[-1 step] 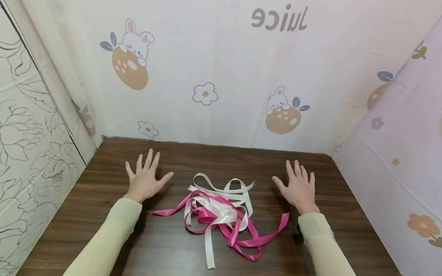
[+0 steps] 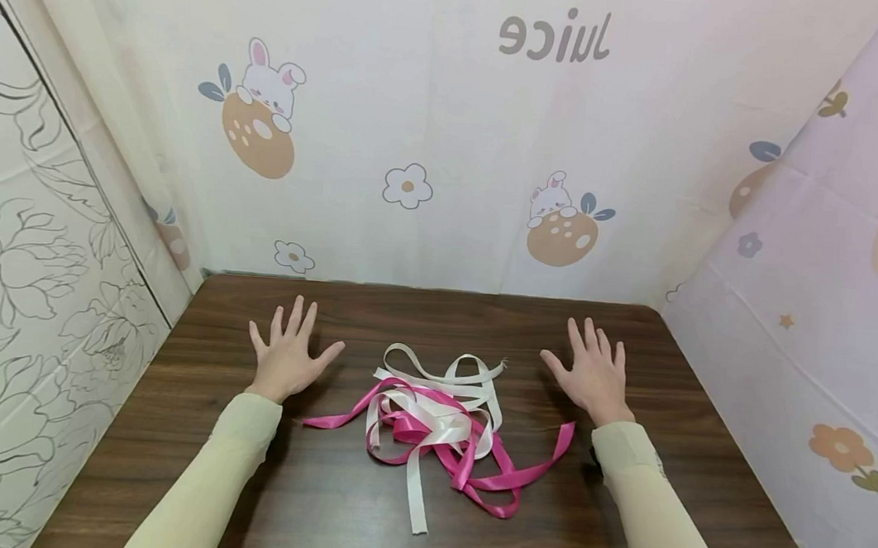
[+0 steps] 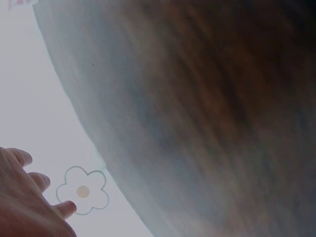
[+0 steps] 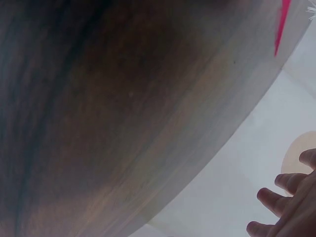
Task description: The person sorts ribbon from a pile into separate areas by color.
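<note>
Nothing visible has moved since the earlier frame. In the head view, the ribbon pile lies on the brown table, white ribbon and pink ribbon tangled together in loose loops. The left hand is left of the pile, the right hand right of it, both with fingers spread apart, neither touching it; whether the palms meet the table I cannot tell. The left wrist view shows three fingertips apart, holding nothing, and no pile. The right wrist view shows four separated fingers, well apart from the pile's pink tip. I judge the handling not yet begun: nothing is separated, and all the untangled order is left to make.
</note>
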`<action>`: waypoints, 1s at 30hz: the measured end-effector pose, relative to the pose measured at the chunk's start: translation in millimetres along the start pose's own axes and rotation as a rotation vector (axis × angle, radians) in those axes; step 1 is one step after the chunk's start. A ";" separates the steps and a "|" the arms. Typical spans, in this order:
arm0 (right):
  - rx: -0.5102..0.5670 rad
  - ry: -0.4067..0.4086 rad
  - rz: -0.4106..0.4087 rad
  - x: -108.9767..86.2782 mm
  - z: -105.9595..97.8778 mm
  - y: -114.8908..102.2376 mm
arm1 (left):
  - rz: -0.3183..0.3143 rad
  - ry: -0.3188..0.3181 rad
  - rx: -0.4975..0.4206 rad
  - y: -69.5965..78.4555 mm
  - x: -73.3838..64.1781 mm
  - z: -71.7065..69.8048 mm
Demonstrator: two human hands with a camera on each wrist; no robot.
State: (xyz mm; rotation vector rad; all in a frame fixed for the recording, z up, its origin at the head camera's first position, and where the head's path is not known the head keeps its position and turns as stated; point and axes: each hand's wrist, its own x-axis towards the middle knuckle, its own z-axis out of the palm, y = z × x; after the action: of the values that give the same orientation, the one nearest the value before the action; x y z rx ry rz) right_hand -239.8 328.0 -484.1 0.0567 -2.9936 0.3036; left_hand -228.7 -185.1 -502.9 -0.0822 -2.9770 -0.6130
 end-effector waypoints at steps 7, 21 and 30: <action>-0.003 0.001 -0.002 0.0 -2.3 -3.8 | 0.004 -0.007 -0.010 1.4 -1.9 -3.5; 0.001 0.004 -0.053 3.9 -13.1 -15.9 | 0.023 -0.020 -0.025 15.2 -0.1 -16.4; -0.006 0.000 -0.124 8.9 -18.4 -36.5 | 0.032 -0.039 -0.059 29.3 9.1 -16.8</action>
State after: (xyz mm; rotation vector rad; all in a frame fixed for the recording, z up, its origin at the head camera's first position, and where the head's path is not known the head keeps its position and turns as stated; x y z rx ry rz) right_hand -244.4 295.7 -457.8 0.2403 -2.9744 0.2802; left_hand -234.1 -164.6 -475.1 -0.1483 -2.9886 -0.7035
